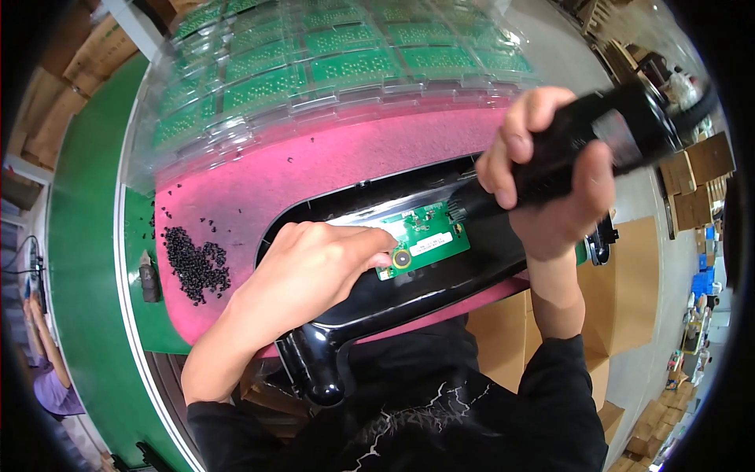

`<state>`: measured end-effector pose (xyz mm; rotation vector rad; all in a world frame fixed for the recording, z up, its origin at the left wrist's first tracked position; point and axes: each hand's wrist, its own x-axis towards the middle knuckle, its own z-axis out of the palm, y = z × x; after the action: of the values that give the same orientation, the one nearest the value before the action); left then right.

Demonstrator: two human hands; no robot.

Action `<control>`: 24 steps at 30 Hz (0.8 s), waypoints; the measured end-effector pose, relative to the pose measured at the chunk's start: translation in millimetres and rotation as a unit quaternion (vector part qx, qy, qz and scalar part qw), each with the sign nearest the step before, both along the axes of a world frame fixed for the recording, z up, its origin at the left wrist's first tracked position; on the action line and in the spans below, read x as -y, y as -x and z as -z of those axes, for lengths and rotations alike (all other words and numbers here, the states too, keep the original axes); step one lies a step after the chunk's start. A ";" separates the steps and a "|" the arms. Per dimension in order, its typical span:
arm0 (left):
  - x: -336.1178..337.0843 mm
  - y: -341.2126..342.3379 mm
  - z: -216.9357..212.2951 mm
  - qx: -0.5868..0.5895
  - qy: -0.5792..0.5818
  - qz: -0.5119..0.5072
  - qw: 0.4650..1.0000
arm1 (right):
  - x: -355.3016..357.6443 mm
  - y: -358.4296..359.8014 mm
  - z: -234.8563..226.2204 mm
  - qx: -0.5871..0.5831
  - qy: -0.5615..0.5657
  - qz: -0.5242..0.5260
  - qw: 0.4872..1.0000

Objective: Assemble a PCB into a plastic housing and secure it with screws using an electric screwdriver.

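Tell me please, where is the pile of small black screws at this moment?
In the head view, the pile of small black screws lies on the pink mat, at the person's left, beside the left hand and the black housing.

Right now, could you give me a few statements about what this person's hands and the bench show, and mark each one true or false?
1. The right hand grips a black electric screwdriver. True.
2. The left hand holds a hammer. False: it rests on the small green circuit board, holding no tool.
3. The circuit board sits inside a glossy black housing. True.
4. The housing lies on a blue mat. False: the foam mat is pink.
5. A pile of small black screws lies on the mat to the person's left. True.
6. The clear trays beyond hold red boards. False: green boards.
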<state>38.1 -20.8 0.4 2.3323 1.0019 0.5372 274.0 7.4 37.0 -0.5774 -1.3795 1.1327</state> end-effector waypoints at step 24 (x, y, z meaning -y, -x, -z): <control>-3.1 3.4 -6.0 0.284 0.149 0.035 0.947 | 46.5 22.4 -29.5 -0.264 -0.163 -0.021 0.950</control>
<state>34.7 -17.7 6.4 1.7810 0.6660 0.8945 251.6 -39.1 66.5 0.0032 -1.0751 0.9709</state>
